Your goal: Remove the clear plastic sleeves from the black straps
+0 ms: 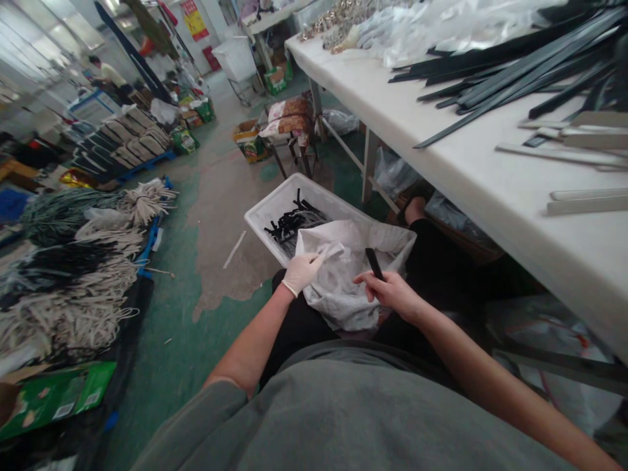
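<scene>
My left hand [301, 271], in a thin white glove, pinches whitish material at the near-left side of a white sack [353, 307]. The sack lies across my lap and over the near end of a white plastic bin [267, 232]. Black strips [289, 222] are heaped in the bin's far part. Bare, my right hand [390, 290] is closed round a short black strip [373, 263], which sticks up above the fingers over the sack's right side. The index finger points left. What lies deep inside the sack is hard to make out.
To the right runs a white table [471, 176] bearing long black strips [515, 72], pale strips [583, 203] and clear plastic. A cushioned stool [289, 121] stands ahead. Bundles of pale cord [63, 320] lie left on a blue pallet. A person [110, 75] is far back.
</scene>
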{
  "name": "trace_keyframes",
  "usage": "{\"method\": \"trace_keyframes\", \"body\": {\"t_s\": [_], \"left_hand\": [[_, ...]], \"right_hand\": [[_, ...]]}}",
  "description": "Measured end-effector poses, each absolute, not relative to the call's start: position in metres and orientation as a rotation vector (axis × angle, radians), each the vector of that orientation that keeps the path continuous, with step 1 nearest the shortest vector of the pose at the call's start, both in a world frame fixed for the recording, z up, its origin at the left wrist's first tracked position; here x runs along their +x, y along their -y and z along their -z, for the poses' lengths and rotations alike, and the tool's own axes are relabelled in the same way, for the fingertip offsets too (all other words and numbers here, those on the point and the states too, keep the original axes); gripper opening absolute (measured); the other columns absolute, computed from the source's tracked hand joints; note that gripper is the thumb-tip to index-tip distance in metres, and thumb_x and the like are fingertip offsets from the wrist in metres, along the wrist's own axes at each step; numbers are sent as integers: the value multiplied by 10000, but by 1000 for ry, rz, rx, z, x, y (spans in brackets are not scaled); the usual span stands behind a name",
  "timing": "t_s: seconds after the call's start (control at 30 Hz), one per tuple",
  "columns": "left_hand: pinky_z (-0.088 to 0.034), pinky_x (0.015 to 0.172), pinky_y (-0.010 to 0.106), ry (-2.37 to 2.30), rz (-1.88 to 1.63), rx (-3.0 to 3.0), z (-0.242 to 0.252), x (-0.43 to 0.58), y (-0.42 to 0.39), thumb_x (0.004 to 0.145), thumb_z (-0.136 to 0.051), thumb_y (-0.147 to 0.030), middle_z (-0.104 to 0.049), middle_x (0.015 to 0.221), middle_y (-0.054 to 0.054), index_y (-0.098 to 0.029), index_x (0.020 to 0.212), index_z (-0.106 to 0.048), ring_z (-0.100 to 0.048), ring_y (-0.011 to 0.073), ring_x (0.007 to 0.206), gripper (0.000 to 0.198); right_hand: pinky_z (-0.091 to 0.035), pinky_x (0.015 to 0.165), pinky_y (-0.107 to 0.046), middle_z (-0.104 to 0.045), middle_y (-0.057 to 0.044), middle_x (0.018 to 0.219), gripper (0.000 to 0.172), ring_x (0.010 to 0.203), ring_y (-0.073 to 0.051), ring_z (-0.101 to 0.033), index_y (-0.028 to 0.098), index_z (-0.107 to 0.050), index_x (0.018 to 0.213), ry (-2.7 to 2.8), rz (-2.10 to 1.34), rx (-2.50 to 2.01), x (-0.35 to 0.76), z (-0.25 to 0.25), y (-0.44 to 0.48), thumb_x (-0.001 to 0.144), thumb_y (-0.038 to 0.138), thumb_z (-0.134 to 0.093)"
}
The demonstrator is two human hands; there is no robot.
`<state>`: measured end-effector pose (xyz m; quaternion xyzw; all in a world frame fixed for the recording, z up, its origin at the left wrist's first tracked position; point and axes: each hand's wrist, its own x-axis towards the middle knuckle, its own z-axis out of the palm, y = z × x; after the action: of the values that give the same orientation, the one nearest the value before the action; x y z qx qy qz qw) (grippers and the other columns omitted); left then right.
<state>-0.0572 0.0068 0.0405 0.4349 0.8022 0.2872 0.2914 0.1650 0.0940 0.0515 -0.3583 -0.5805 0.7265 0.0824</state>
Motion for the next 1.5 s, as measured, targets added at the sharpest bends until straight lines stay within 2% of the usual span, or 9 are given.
{"method": "trace_keyframes", "body": {"t_s": [0.2, 0.37, 0.5, 0.6, 0.7, 0.9, 1.07, 1.37, 1.5], "left_hand": [[-446, 657, 256, -1573, -1131, 816, -67, -23, -1, 705, -683, -606, -651, 649, 26, -139, 661, -679, -567, 137, 622, 469], [-450, 710, 254, -1422, -1135, 752, -75, 5, 22, 731, -687, -569, -688, 722, 45, -135, 723, -711, -598, 144, 691, 435], [-482, 769, 321, -1294, -1041, 564, -63, 8, 33, 696, -692, -625, -710, 767, 82, -127, 866, -727, -652, 202, 755, 527], [-472, 791, 306, -1319, -1075, 601, -58, 7, 26, 674, -729, -608, -716, 861, 70, -141, 938, -714, -649, 192, 814, 537], [-464, 774, 278, -1306, -1216, 658, -59, 9, 12, 660, -763, -561, -700, 811, 55, -129, 849, -708, -627, 164, 769, 474], [-457, 672, 256, -1265, -1123, 499, -56, 15, 22, 603, -821, -492, -686, 687, 48, -116, 798, -715, -600, 127, 618, 436], [-455, 643, 253, -1178, -1008, 412, -54, 17, 42, 607, -831, -437, -699, 725, 52, -128, 931, -726, -614, 132, 630, 460], [-444, 605, 238, -1008, -720, 557, -58, 5, 55, 633, -802, -377, -690, 675, 66, -124, 842, -770, -608, 135, 605, 330], [-494, 663, 268, -1119, -1133, 358, -66, -22, 63, 580, -848, -434, -689, 683, 54, -157, 755, -767, -626, 147, 632, 337]], "right_hand": [[-118, 363, -221, -501, 30, 459, 443, 353, -51, -246, 140, -679, 828, 1576, -2240, -1126, 147, -59, -91, 721, 570, -675], [-121, 360, -213, -419, 72, 479, 436, 349, -30, -173, 151, -651, 815, 1319, -2355, -1100, 136, -60, -101, 704, 572, -679], [-122, 363, -214, -429, 71, 446, 349, 351, -41, -232, 146, -678, 802, 1464, -2180, -1130, 134, -65, -105, 687, 474, -709], [-232, 389, -215, -489, 37, 424, 292, 382, -66, -354, 142, -696, 719, 1811, -1925, -1083, 132, -73, -102, 715, 434, -685], [-314, 436, -227, -552, 1, 443, 302, 426, -94, -448, 152, -660, 605, 2050, -1797, -1035, 128, -78, -101, 752, 415, -641], [-292, 460, -240, -513, 32, 451, 318, 438, -89, -397, 147, -744, 793, 2078, -1625, -1030, 133, -74, -123, 776, 433, -603], [-251, 443, -240, -459, 48, 434, 329, 423, -77, -357, 137, -737, 786, 2025, -1739, -1019, 130, -72, -127, 756, 441, -615], [-107, 388, -238, -422, 67, 472, 457, 359, -47, -160, 162, -663, 839, 1456, -2375, -886, 122, -77, -112, 779, 610, -603], [-102, 389, -231, -363, 78, 526, 452, 378, -53, -92, 201, -619, 905, 1073, -2409, -836, 126, -81, -116, 855, 635, -502]]}}
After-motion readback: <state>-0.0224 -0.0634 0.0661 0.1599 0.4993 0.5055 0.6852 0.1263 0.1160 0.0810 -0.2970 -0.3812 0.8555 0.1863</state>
